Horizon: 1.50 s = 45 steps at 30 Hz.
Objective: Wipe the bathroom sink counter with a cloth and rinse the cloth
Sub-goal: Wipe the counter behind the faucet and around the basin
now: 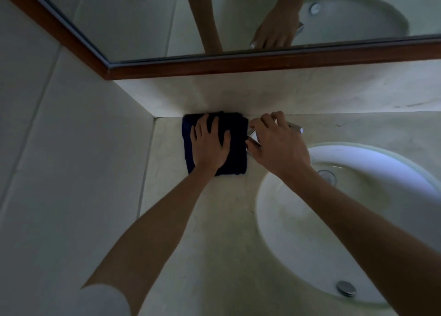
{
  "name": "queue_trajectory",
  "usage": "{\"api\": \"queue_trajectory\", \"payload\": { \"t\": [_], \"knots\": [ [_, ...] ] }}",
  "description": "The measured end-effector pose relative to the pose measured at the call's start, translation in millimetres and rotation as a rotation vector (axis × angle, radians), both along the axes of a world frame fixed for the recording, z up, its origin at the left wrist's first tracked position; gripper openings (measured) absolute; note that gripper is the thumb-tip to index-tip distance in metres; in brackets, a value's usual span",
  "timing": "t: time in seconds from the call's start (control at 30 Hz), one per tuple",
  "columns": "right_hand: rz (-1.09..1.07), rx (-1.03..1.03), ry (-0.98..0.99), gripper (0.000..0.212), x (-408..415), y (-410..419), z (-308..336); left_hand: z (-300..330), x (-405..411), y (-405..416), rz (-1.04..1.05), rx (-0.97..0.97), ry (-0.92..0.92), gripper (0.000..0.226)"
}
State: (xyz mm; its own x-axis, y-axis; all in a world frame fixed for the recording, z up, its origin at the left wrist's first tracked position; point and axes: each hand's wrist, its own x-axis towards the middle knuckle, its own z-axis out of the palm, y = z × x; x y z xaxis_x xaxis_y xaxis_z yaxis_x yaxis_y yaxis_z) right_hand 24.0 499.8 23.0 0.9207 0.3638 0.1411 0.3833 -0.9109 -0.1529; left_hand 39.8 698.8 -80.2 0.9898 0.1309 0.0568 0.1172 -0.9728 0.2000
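Mid-wipe at frame centre, the left hand [210,146] pressed flat on the dark cloth [238,148] while the right hand [276,144] gripped the chrome faucet [296,127]; rinsing remained.

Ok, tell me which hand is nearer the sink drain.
Right. The right hand grips the faucet just beyond the sink drain; the left hand lies flat on the cloth, farther left.

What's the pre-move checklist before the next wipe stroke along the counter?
1. Cloth flat on counter: ok.
2. Left hand pressing palm-down on cloth: ok.
3. Right hand on the faucet: ok; on or off, cannot tell.
4. Water running into sink: cannot tell, none visible.
5. Path toward the near edge free of items: ok.
6. Cloth wet enough: cannot tell.
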Motion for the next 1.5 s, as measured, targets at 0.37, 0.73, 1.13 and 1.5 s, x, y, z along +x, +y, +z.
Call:
{"api": "queue_trajectory", "payload": {
  "t": [0.37, 0.73, 1.13, 1.5],
  "knots": [
    [-0.003, 0.023, 0.044, 0.039, -2, 2, -1, -7, -39, 7, -0.156, 0.038, 0.078, 0.069],
    [0.025, 0.011, 0.112, 0.038, -4, -2, 6, 1, -133, -8, -0.087, 0.032, 0.098, 0.068],
    [0.080, 0.004, 0.132, 0.042, -2, -2, 9, 4, -276, -17, 0.063, 0.026, 0.124, 0.069],
    [0.097, 0.019, 0.104, 0.044, 2, 0, 3, 11, -312, -38, 0.099, 0.038, 0.214, 0.090]
  ]
}}
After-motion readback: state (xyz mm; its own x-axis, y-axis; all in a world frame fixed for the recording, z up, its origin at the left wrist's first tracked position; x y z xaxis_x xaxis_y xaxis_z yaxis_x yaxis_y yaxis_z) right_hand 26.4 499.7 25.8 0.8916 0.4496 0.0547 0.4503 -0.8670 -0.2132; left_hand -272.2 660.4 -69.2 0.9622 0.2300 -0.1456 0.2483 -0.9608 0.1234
